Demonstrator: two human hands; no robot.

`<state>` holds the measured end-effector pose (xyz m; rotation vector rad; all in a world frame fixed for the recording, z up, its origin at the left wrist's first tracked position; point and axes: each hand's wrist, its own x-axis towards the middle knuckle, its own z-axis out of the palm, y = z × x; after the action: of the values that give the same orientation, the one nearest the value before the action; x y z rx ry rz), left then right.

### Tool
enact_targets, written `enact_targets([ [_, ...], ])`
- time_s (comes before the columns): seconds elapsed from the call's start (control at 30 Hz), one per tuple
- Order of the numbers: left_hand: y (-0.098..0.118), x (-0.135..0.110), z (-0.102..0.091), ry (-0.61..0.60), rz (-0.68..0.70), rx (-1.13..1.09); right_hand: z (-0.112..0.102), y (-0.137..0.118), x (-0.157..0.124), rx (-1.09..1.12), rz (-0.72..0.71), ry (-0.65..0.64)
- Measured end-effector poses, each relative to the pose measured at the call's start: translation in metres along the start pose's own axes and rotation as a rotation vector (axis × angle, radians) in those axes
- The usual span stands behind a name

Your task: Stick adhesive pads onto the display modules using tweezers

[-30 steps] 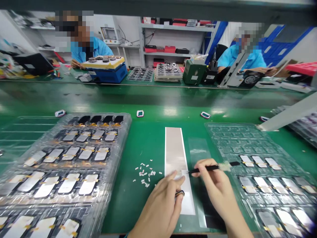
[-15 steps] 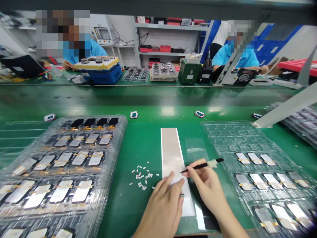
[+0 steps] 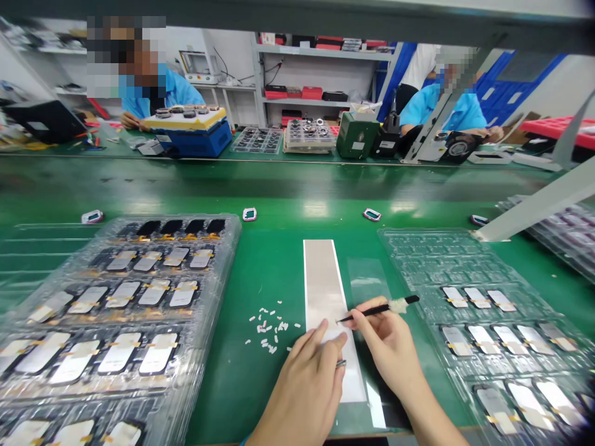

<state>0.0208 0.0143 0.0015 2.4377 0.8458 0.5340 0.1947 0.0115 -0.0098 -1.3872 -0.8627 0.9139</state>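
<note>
On the green workbench [image 3: 223, 396], the right hand [image 3: 388, 350] holds tweezers [image 3: 376, 309].

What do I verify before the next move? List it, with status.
1. Black tweezers firmly in the right hand: ok.
2. Left hand resting on the pale strip: ok.
3. Tweezer tip at the strip, beside the left fingertips: ok.
4. Piece gripped in the tip: cannot tell.
5. Small white pieces off the strip, on the green mat: ok.
6. Left-side clear plastic tray apart from the hands: ok.
</note>
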Motion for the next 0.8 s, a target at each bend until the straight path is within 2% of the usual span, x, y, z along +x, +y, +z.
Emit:
enact_targets([
  [0.2, -0.001, 0.0, 0.0, 0.015, -0.006, -0.034, -0.002, -0.011, 0.003, 0.062, -0.032, -0.019],
  [0.3, 0.0, -0.001, -0.001, 0.09, -0.059, -0.164, -0.01, -0.015, 0.0, 0.094, -0.054, 0.033],
  [0.47, 0.005, -0.003, -0.006, 0.267, -0.418, -0.735, -0.002, -0.017, -0.026, 0.143, -0.2, 0.148],
  [0.57, 0.007, -0.003, -0.008, 0.318, -0.528, -1.058, 0.014, -0.014, -0.041, 0.173, -0.303, 0.129],
  [0.67, 0.008, -0.002, -0.008, 0.323, -0.509, -1.208, 0.027, -0.01, -0.048, 0.189, -0.345, 0.08],
  [0.8, 0.005, -0.001, -0.005, 0.33, -0.428, -1.28, 0.03, -0.007, -0.048, 0.184, -0.396, 0.066],
])
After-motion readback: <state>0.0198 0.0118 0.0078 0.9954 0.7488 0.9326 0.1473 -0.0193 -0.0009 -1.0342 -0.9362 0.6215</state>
